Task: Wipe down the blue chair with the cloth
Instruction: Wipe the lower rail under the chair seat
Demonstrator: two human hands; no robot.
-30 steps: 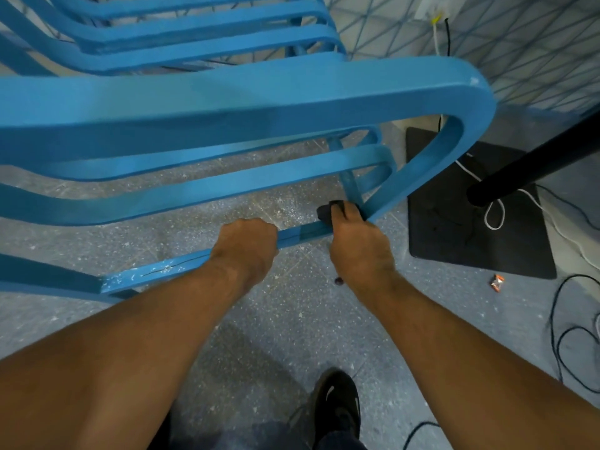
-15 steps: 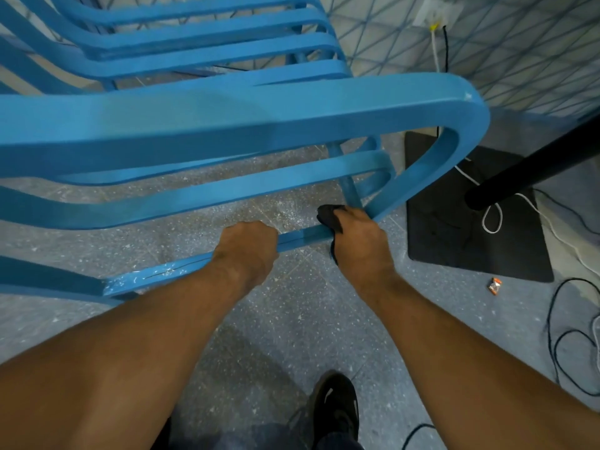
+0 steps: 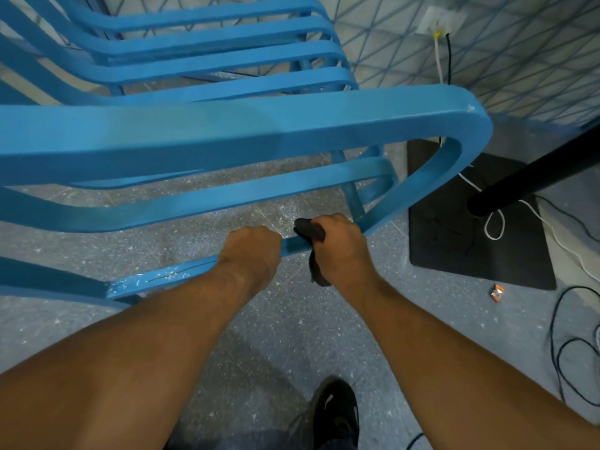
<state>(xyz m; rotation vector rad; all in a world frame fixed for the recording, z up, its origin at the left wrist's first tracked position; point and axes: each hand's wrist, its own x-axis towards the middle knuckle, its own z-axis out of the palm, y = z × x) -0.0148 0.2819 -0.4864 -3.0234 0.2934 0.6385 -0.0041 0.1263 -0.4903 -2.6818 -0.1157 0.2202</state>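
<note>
Chair: a blue-painted chair of curved flat slats fills the upper half of the view. Its broad armrest runs across and bends down at the right into a leg.
Lower rail: a thin blue bar with white scuffs and a dark scratch sits low near the floor and rises to the right to meet that leg.
Left hand: the left hand has its fingers curled round the lower rail and grips it, knuckles up.
Right hand: the right hand is closed on a dark grey cloth and holds it against the same rail, just beside the foot of the curved leg.
Cloth: it is bunched above the rail at the thumb side, and 1 end hangs down below the rail beside the wrist.
Gap: the 2 hands are near each other on the rail, with a short bare stretch of blue between them.
Floor: grey speckled flooring with pale dust under the chair.
Stand: a black square base plate lies flat to the right of the chair, with a black pole above it.
Cables: a white cord loops over the plate, and black cable curls at the right edge.
Litter: a small orange and white wrapper lies just off the plate.
Wall: a pale wall with a blue triangle pattern carries a white socket.
Foot: 1 black shoe at the bottom.
</note>
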